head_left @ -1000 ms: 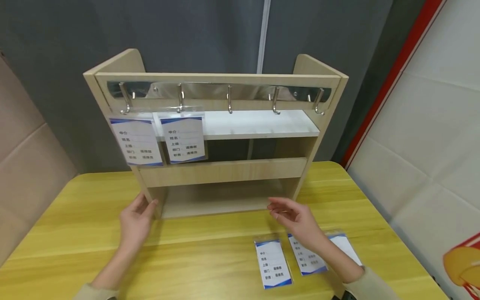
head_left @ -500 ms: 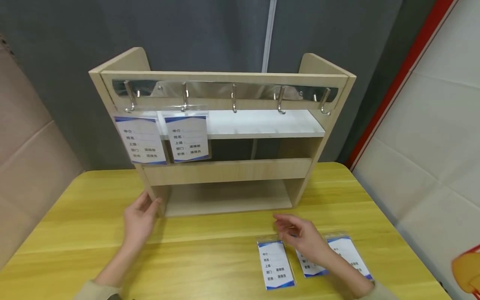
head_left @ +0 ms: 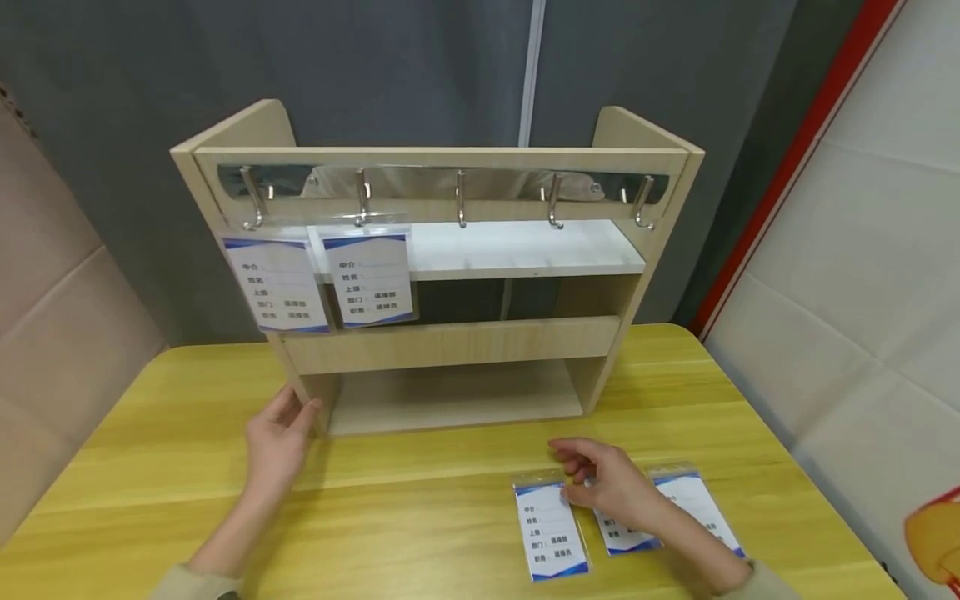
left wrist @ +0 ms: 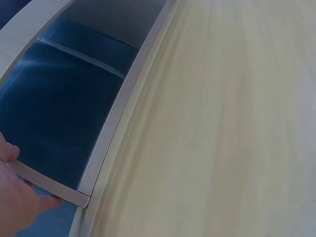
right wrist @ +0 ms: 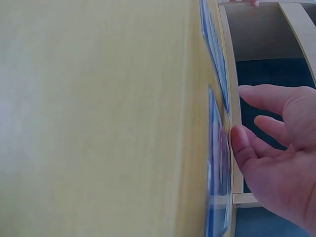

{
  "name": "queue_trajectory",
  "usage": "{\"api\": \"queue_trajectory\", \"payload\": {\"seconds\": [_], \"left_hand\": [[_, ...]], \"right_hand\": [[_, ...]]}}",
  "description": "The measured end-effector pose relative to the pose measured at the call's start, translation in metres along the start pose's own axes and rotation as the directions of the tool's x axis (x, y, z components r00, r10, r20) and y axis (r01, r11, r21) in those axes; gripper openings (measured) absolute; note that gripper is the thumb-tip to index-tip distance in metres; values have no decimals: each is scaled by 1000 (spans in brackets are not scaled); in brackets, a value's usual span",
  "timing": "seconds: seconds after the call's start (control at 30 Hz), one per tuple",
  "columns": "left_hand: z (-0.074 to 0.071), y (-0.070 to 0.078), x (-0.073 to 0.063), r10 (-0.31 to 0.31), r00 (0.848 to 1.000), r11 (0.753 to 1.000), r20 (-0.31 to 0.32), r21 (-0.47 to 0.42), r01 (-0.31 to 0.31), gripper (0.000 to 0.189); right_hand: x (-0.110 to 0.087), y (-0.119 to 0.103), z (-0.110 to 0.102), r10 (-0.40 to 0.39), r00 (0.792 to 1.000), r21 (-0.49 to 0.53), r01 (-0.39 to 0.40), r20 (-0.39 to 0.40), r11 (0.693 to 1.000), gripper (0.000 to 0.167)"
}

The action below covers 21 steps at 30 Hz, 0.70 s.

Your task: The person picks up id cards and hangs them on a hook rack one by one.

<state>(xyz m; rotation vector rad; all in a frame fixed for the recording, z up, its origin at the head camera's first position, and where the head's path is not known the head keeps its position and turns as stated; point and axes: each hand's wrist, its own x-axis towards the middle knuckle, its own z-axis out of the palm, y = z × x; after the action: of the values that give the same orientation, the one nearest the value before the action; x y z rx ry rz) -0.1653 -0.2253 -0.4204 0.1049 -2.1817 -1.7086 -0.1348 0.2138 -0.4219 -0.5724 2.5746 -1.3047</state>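
My left hand (head_left: 276,437) grips the lower left side panel of a light wooden shelf unit (head_left: 450,343), thumb at the front edge. The left wrist view shows the fingers around that panel (left wrist: 49,185). My right hand (head_left: 607,483) hovers low over the badges with loosely bent fingers, nothing between thumb and fingers in the right wrist view. Its thumb overlaps the top corner of the nearest clear-sleeved badge (head_left: 551,533). A second badge (head_left: 626,537) is partly hidden under the hand. Behind the forearm shows a third badge (head_left: 697,504).
Metal hooks (head_left: 461,200) line the shelf's top rail. From the two leftmost hang a badge (head_left: 277,287) and another badge (head_left: 369,283). The unit stands on a yellow wood-grain table (head_left: 405,517), with a grey partition (head_left: 405,67) behind and a white panel (head_left: 847,250) at right.
My right hand has come down and nearer from in front of the shelf's lower right to just over the badges. The left hand keeps its grip on the panel.
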Motion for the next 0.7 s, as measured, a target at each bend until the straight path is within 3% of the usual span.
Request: {"api": "queue_trajectory", "payload": {"seconds": [0.27, 0.7], "left_hand": [[-1, 0, -2, -8, 1000, 1000, -9, 7, 8, 51], [-2, 1, 0, -11, 1000, 1000, 7, 3, 11, 53]], "right_hand": [[1, 1, -1, 46, 999, -12, -46, 14, 999, 57], [3, 1, 2, 12, 998, -90, -7, 54, 996, 50]]}}
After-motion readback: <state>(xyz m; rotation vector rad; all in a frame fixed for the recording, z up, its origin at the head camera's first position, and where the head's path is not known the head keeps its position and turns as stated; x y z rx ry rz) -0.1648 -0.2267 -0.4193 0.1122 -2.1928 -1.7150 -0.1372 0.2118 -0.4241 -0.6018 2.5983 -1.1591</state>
